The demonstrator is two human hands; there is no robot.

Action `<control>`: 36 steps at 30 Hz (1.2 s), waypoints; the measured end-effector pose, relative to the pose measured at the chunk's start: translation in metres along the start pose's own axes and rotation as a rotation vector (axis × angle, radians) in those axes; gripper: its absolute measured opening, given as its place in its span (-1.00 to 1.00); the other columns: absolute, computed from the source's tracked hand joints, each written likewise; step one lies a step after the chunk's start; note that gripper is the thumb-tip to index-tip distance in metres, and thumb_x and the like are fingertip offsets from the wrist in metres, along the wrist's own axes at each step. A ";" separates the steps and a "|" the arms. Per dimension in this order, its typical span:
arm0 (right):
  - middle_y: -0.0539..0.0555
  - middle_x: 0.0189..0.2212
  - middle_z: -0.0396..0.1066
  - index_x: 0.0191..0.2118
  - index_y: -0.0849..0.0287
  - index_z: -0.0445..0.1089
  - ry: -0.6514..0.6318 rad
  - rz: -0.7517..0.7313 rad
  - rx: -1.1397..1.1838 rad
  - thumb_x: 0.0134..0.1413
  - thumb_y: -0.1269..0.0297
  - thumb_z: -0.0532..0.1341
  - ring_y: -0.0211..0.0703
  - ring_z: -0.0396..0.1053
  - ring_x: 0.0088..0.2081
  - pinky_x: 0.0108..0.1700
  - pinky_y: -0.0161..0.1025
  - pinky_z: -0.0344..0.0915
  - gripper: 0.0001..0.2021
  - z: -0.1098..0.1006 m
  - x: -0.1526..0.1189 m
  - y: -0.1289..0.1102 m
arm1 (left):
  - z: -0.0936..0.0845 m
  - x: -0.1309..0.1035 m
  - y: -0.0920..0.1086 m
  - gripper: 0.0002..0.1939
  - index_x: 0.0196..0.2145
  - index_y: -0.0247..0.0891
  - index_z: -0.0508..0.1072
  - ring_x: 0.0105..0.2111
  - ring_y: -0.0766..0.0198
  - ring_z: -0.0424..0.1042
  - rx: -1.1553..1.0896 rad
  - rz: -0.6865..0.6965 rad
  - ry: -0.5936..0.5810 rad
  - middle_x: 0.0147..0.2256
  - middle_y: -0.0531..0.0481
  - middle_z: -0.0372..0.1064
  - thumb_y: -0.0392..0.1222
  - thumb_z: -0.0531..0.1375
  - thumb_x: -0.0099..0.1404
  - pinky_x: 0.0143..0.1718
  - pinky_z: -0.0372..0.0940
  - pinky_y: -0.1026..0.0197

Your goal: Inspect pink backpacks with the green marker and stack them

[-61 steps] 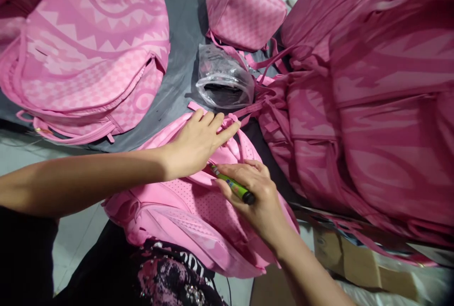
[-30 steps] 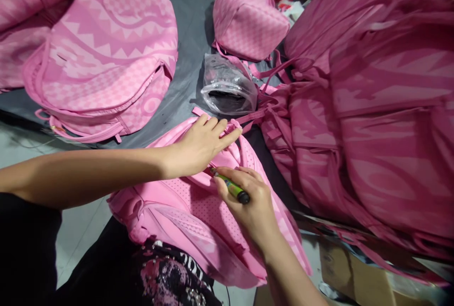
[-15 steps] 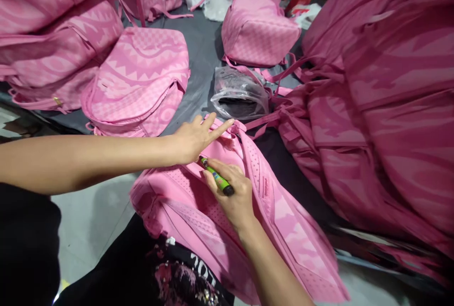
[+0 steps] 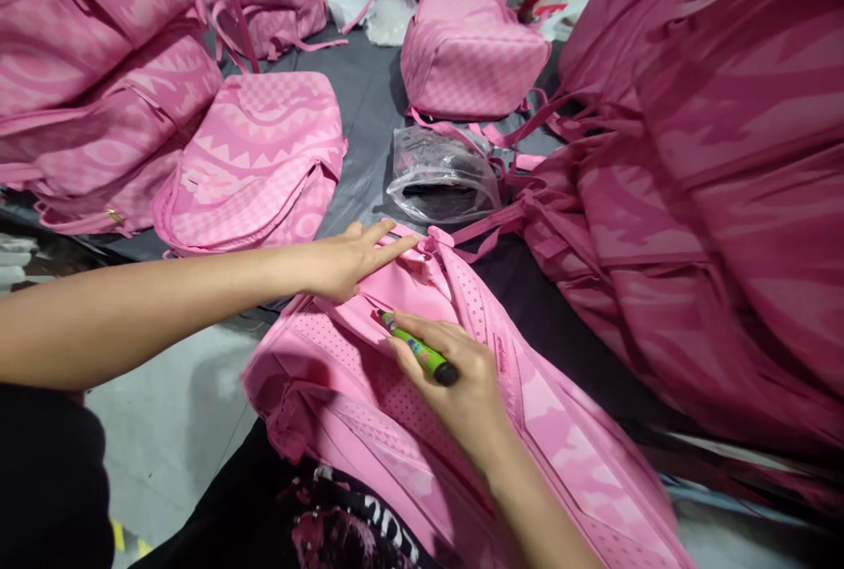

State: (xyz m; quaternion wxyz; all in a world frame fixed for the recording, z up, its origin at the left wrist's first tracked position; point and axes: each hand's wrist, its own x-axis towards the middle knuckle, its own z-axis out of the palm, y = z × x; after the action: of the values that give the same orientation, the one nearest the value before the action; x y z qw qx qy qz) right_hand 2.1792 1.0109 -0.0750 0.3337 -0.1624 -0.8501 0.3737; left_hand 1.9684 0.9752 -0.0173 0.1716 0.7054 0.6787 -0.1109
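A pink backpack [image 4: 554,428] leans against my lap and the table edge, its back panel and straps facing up. My left hand [image 4: 356,261] rests on the top of this backpack with fingers stretched out, pressing the fabric near the handle. In my right hand [image 4: 454,358] is a green marker [image 4: 418,347] with a black end, pinched between thumb and fingers. Its tip points at the pink fabric just below my left palm; whether it touches I cannot tell.
An open clear plastic bag [image 4: 445,178] with dark contents lies ahead on the grey table cover [image 4: 369,94]. A flat pink backpack [image 4: 264,156] lies at left beside a stack of others [image 4: 112,112]. More backpacks [image 4: 725,200] are piled high on the right.
My right hand and the marker have moved slightly right and down, away from my left palm. My left hand has shifted a little left. The view has also shifted slightly.
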 end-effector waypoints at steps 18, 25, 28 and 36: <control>0.08 -0.25 0.60 -0.16 0.14 0.49 0.035 0.060 -0.134 0.17 0.34 0.27 -0.10 0.54 -0.28 -0.15 -0.08 0.39 -0.87 0.031 0.010 -0.007 | 0.014 0.000 -0.001 -0.04 0.41 -0.06 -0.31 0.24 -0.02 0.12 -0.049 -0.017 0.119 0.41 -0.27 -0.33 -0.45 0.13 0.22 0.11 0.19 0.06; 0.07 -0.26 0.60 -0.18 0.15 0.50 0.043 0.063 -0.176 0.16 0.36 0.26 -0.11 0.54 -0.30 -0.18 -0.11 0.39 -0.88 0.031 0.015 -0.012 | 0.017 0.002 -0.002 -0.06 0.41 -0.12 -0.28 0.25 -0.11 0.10 -0.071 0.002 0.136 0.40 -0.37 -0.36 -0.42 0.16 0.24 0.08 0.22 0.02; 0.07 -0.27 0.60 -0.20 0.13 0.50 0.056 0.057 -0.195 0.15 0.37 0.25 -0.10 0.54 -0.30 -0.17 -0.11 0.39 -0.89 0.031 0.016 -0.013 | 0.015 0.000 0.000 -0.07 0.41 -0.12 -0.27 0.23 -0.12 0.13 -0.065 -0.014 0.138 0.40 -0.36 -0.35 -0.41 0.16 0.25 0.06 0.24 0.03; 0.08 -0.27 0.60 -0.23 0.15 0.49 0.001 0.048 -0.157 0.15 0.38 0.22 -0.09 0.55 -0.29 -0.15 -0.14 0.42 -0.90 0.036 0.019 -0.014 | 0.013 -0.006 0.003 -0.04 0.40 -0.12 -0.26 0.20 -0.07 0.18 -0.032 -0.030 0.146 0.40 -0.34 -0.31 -0.43 0.17 0.21 0.04 0.26 0.07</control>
State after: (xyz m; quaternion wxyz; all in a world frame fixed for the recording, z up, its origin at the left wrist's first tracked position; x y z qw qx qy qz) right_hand 2.1403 0.9929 -0.0741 0.3114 -0.2085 -0.8725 0.3136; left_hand 1.9725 0.9651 -0.0263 0.1315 0.6987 0.7014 -0.0509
